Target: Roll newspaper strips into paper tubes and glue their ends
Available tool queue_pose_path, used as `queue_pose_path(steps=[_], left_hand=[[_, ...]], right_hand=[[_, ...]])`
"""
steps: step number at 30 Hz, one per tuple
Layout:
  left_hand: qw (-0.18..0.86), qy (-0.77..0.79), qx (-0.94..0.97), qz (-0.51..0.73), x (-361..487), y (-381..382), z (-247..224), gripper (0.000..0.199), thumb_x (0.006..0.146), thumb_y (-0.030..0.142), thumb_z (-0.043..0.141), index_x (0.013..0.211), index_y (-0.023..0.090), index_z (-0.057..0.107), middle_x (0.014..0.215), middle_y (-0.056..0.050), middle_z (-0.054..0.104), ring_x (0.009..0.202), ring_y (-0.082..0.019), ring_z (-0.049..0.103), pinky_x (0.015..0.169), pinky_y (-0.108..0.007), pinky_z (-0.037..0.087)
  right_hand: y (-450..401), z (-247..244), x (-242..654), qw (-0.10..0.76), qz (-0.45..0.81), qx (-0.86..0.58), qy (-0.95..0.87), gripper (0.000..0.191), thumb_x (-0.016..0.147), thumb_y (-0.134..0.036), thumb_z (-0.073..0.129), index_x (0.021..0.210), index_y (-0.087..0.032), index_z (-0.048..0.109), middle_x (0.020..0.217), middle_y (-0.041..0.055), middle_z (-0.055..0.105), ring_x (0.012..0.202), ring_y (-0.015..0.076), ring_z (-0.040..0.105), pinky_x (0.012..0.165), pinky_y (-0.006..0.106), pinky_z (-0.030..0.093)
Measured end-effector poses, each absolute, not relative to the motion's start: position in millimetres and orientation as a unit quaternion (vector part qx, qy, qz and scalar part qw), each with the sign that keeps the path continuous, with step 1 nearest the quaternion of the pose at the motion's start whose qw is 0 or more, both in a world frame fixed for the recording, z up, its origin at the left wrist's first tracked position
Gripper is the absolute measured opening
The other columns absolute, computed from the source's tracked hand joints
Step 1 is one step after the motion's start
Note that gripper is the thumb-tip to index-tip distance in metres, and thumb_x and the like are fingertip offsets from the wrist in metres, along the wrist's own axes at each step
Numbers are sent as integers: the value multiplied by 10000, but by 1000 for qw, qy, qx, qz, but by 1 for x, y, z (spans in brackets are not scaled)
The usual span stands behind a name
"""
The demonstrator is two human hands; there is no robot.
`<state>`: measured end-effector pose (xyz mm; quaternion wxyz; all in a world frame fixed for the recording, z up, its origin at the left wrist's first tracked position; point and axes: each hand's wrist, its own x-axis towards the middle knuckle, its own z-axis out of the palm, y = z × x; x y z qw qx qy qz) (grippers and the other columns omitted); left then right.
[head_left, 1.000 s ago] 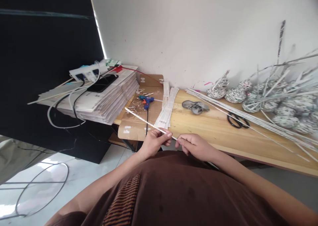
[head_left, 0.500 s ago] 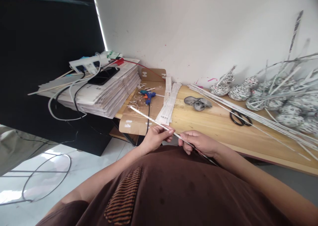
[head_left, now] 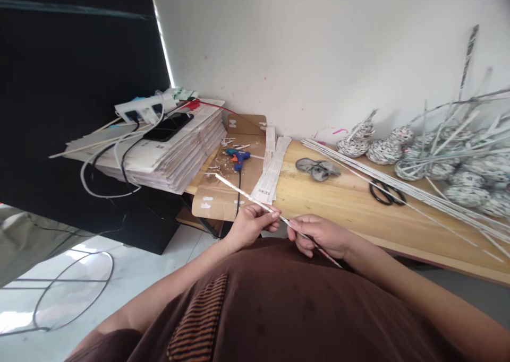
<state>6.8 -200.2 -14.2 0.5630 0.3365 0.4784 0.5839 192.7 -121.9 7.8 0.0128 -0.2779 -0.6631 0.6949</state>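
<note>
A thin rolled paper stick [head_left: 235, 189] runs slantwise between my two hands, its white end pointing up and left over the cardboard. My left hand [head_left: 255, 223] pinches it near the middle, thumb on top. Just to the right, my right hand [head_left: 314, 233] has its fingers closed round the same stick, whose darker lower end passes in front of my brown clothing. Beyond the left hand, printed paper strips [head_left: 273, 168] lie across the edge of a cardboard sheet [head_left: 215, 205]. A blue glue gun [head_left: 239, 159] rests on that sheet among paper scraps.
At left, a tall paper stack [head_left: 191, 160] carries a phone [head_left: 169, 127], a power strip [head_left: 145, 109] and cables. On the wooden table [head_left: 319, 203] lie a grey cloth-like bundle [head_left: 317, 169], black-handled scissors [head_left: 385, 192], long paper sticks [head_left: 398, 184] and several woven paper shapes [head_left: 384, 147].
The stick's far end has shifted slightly right and down. Both hands keep hold of it, nearly in place. The whole view has tilted a little.
</note>
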Motion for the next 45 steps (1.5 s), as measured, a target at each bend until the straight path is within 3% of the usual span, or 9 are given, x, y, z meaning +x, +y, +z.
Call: queue_pose_path(steps=[6,11,16,22,27,31,37,42,45], left_hand=[[581,459,354,571,6,-200,-15,330,696,365,780,872,96,707,697,-50,683,627,-122,634,600,-235,522],[583,457,330,585,4,-201,-17,306,683,343,795,855,105,708,688,-33,670,615,-106,622,587,-220,508],[578,465,298,601,5,-200,-18,312,672,349,800,835,103,699,663,-27,658,587,-100,606,577,-225,509],[570,468,318,596,7,-200,-17,315,683,346,794,860,106,693,682,-20,658,613,-101,615,600,-227,516],[590,458,370,552,8,-201,-15,316,710,350,770,903,112,693,717,-37,684,633,-111,629,615,-233,510],[597,461,385,532,10,-201,-11,328,693,355,780,890,110,683,706,-49,699,638,-128,649,628,-248,522],[587,455,399,537,10,-201,-9,305,712,366,764,863,114,684,653,-22,669,588,-99,620,598,-217,509],[588,467,379,541,12,-199,-8,297,698,373,774,816,119,674,682,-36,693,607,-122,650,608,-229,520],[590,479,353,546,12,-199,-7,305,667,362,797,813,119,683,666,-25,690,587,-108,634,620,-232,525]], right_hand=[[-123,16,183,112,518,-276,-802,421,902,-560,458,766,-179,574,613,-6,550,566,121,495,588,252,379],[-122,12,186,18,696,-274,-664,465,926,-580,362,833,-166,551,459,-76,351,419,113,418,502,256,374],[-120,12,194,90,508,-282,-809,386,894,-540,485,851,-179,617,633,-4,548,584,123,497,596,250,384],[-117,11,198,2,707,-249,-662,452,925,-552,412,858,-148,604,488,-53,438,459,104,444,537,244,383],[-117,10,194,32,707,-253,-660,410,883,-537,520,871,-139,614,556,-40,500,499,89,470,552,230,385],[-119,7,189,35,677,-254,-690,429,902,-551,469,840,-148,601,539,-40,496,485,91,458,545,231,398],[-122,11,190,23,584,-238,-775,477,955,-532,343,870,-151,616,580,-19,517,500,105,482,563,244,405],[-125,13,191,79,407,-228,-881,354,964,-429,398,912,-179,642,850,58,673,748,167,592,702,277,406],[-125,12,192,70,316,-235,-917,384,987,-408,329,910,-181,629,854,79,683,738,182,594,685,287,380]])
